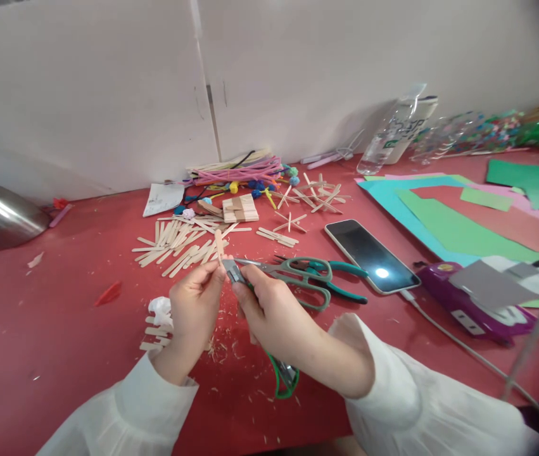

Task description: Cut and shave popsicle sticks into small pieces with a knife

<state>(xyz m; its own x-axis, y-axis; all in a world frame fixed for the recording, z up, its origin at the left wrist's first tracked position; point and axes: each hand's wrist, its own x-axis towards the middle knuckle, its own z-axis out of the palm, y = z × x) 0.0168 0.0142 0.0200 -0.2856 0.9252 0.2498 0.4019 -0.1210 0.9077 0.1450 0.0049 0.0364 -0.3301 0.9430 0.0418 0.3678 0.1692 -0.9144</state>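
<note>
My left hand (197,304) pinches a wooden craft stick (219,242), which points up and away from me. My right hand (273,310) is closed around a tool with a grey metal head (234,271). The head meets the stick right at my left fingertips; the tool's exact kind is hard to make out. Below my right hand a green loop with metal parts (287,377) shows, and I cannot tell whether it belongs to that tool. Thin wood shavings (219,345) are scattered under my hands. Scissors with grey-green handles (307,275) lie just beyond my right hand.
Loose craft sticks (174,244) spread behind my hands, near a bundled stack (240,209) and pipe cleaners (240,170). Teal-handled pliers (345,291), a phone (371,253), a purple power strip (473,304) and coloured paper (459,221) lie rightward. A metal flask (3,212) is at left.
</note>
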